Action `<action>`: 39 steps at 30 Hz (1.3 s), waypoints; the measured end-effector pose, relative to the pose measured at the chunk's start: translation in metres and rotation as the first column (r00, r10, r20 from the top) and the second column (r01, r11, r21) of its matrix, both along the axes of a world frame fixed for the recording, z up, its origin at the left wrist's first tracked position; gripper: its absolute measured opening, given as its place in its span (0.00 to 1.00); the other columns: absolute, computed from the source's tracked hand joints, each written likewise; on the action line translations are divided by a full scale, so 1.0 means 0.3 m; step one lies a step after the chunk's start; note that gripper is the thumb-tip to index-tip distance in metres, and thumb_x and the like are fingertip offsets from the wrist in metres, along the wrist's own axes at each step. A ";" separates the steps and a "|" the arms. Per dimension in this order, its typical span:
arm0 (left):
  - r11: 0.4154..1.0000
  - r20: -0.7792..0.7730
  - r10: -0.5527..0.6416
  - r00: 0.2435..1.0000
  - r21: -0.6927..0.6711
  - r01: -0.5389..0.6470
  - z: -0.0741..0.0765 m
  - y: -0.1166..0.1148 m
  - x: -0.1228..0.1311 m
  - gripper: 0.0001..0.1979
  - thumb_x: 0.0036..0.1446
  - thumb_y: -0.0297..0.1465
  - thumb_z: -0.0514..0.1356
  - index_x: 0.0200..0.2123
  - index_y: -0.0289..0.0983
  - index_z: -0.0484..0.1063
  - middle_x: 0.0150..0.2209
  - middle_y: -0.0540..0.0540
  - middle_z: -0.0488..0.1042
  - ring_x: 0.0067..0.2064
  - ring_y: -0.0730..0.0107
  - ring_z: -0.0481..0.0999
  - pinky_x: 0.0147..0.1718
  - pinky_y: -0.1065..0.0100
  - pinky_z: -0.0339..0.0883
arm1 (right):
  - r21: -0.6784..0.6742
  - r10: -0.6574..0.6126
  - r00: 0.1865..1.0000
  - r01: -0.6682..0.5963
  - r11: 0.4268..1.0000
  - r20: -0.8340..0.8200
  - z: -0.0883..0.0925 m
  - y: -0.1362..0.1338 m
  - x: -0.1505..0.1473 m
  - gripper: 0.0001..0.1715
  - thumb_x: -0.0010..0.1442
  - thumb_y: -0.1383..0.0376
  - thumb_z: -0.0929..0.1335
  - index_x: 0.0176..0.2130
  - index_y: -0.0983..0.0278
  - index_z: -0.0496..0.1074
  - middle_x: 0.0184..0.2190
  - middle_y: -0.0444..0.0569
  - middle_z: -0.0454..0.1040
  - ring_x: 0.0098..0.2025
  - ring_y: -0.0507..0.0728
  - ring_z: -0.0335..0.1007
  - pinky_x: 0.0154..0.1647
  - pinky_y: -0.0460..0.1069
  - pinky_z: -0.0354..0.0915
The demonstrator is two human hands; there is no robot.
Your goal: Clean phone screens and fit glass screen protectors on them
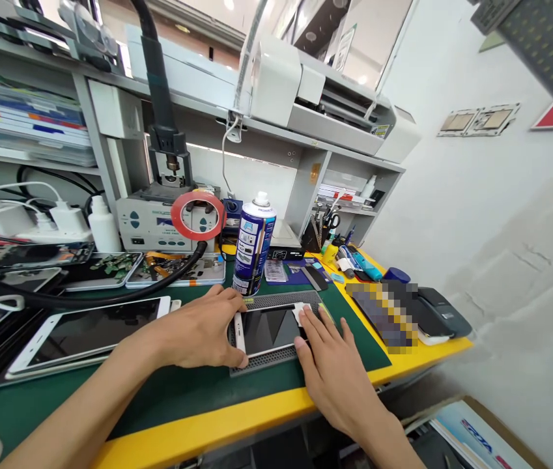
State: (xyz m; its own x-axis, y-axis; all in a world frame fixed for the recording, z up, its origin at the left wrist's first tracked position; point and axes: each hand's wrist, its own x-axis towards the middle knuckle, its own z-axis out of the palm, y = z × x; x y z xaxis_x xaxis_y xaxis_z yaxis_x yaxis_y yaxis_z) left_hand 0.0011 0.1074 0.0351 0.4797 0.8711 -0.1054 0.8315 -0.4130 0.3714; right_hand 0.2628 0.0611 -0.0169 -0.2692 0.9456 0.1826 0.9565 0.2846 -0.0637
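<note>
A white smartphone [269,329] lies face up on a grey perforated pad [276,301] on the green mat. My left hand [202,329] grips the phone's left end, thumb under its near edge and fingers curled over the far edge. My right hand [332,365] rests flat at the phone's right end, fingers stretched out and pressing a small white cloth [300,314] onto the screen.
A blue spray can [254,244] stands just behind the pad. White tablets [85,335] lie to the left, under a black hose [110,293]. A red tape roll [198,215], a soldering station, tools and a yellow table edge [237,426] surround the work area.
</note>
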 end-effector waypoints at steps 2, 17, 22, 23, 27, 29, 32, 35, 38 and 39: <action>1.000 -0.005 0.000 1.000 -0.015 0.000 0.016 -0.005 0.003 0.41 0.44 0.53 0.65 0.58 0.37 0.69 0.63 0.37 0.66 0.66 0.38 0.60 0.56 0.51 0.67 | -0.001 -0.007 1.000 0.007 1.000 -0.013 0.007 0.027 -0.036 0.34 0.73 0.52 0.51 0.70 0.64 0.57 0.70 0.49 0.54 0.73 0.71 0.43 0.69 0.75 0.41; 0.999 0.005 -0.030 1.000 0.016 0.030 0.025 -0.003 0.002 0.38 0.46 0.54 0.65 0.56 0.37 0.71 0.62 0.38 0.69 0.65 0.40 0.63 0.59 0.53 0.64 | -0.028 0.202 0.968 -0.208 0.978 -0.146 0.008 -0.072 -0.148 0.33 0.74 0.52 0.51 0.71 0.58 0.55 0.71 0.42 0.49 0.73 0.69 0.40 0.69 0.76 0.38; 1.000 0.027 -0.004 1.000 -0.016 0.004 0.018 0.000 -0.004 0.40 0.44 0.56 0.65 0.57 0.41 0.71 0.63 0.39 0.68 0.66 0.39 0.62 0.57 0.53 0.67 | 0.045 0.102 0.993 -0.100 0.994 -0.057 -0.031 -0.080 -0.004 0.31 0.73 0.54 0.54 0.70 0.58 0.55 0.71 0.44 0.51 0.73 0.72 0.41 0.68 0.78 0.42; 1.000 0.029 0.003 1.000 -0.018 -0.002 0.014 0.001 -0.006 0.40 0.44 0.56 0.65 0.57 0.41 0.71 0.63 0.39 0.67 0.66 0.38 0.61 0.57 0.52 0.67 | 0.048 0.084 0.996 -0.082 0.996 -0.043 -0.036 -0.080 0.016 0.32 0.73 0.54 0.54 0.71 0.58 0.55 0.71 0.44 0.50 0.73 0.72 0.41 0.67 0.79 0.43; 0.999 0.031 0.020 0.999 -0.031 -0.019 0.001 0.003 -0.005 0.42 0.42 0.57 0.65 0.58 0.42 0.71 0.64 0.39 0.66 0.68 0.37 0.58 0.60 0.51 0.65 | 0.035 0.031 0.999 -0.030 0.999 -0.032 -0.042 -0.082 0.042 0.32 0.73 0.53 0.54 0.71 0.58 0.54 0.71 0.43 0.49 0.73 0.71 0.42 0.67 0.78 0.47; 0.999 0.028 0.028 0.999 -0.024 -0.027 -0.002 0.004 -0.003 0.42 0.43 0.57 0.65 0.58 0.41 0.71 0.65 0.39 0.65 0.68 0.38 0.58 0.60 0.51 0.65 | 0.035 0.013 0.999 -0.011 0.999 -0.049 -0.036 -0.080 0.036 0.31 0.73 0.53 0.54 0.69 0.58 0.58 0.71 0.42 0.51 0.73 0.70 0.44 0.68 0.77 0.45; 0.998 0.000 0.051 0.999 -0.039 -0.051 -0.011 0.012 -0.011 0.43 0.44 0.58 0.64 0.60 0.43 0.70 0.67 0.40 0.62 0.69 0.37 0.55 0.60 0.48 0.65 | 0.023 0.003 0.996 -0.001 1.000 -0.095 -0.020 -0.069 0.036 0.28 0.73 0.54 0.55 0.66 0.56 0.64 0.68 0.42 0.59 0.71 0.67 0.49 0.70 0.76 0.41; 0.996 -0.006 0.039 0.999 -0.079 -0.040 -0.031 0.028 -0.036 0.44 0.45 0.60 0.63 0.62 0.47 0.67 0.70 0.43 0.58 0.71 0.35 0.51 0.60 0.46 0.64 | 0.018 0.043 0.989 -0.040 0.999 -0.143 0.000 -0.058 0.056 0.25 0.73 0.55 0.56 0.64 0.54 0.67 0.66 0.43 0.64 0.70 0.66 0.53 0.70 0.76 0.39; 0.999 -0.002 0.025 1.000 -0.026 -0.025 -0.059 0.038 -0.048 0.41 0.47 0.59 0.62 0.62 0.47 0.68 0.69 0.42 0.59 0.70 0.35 0.52 0.60 0.47 0.65 | 0.029 0.097 0.980 -0.093 0.995 -0.177 0.012 -0.055 0.084 0.24 0.73 0.56 0.58 0.64 0.53 0.66 0.65 0.44 0.66 0.69 0.64 0.56 0.70 0.74 0.40; 1.000 -0.004 0.025 1.000 -0.005 -0.025 -0.069 0.037 -0.046 0.40 0.47 0.58 0.63 0.61 0.47 0.69 0.69 0.42 0.60 0.70 0.36 0.54 0.59 0.48 0.66 | 0.035 0.106 0.977 -0.102 0.994 -0.186 0.013 -0.054 0.092 0.24 0.73 0.56 0.58 0.64 0.53 0.66 0.64 0.44 0.67 0.69 0.64 0.57 0.71 0.74 0.40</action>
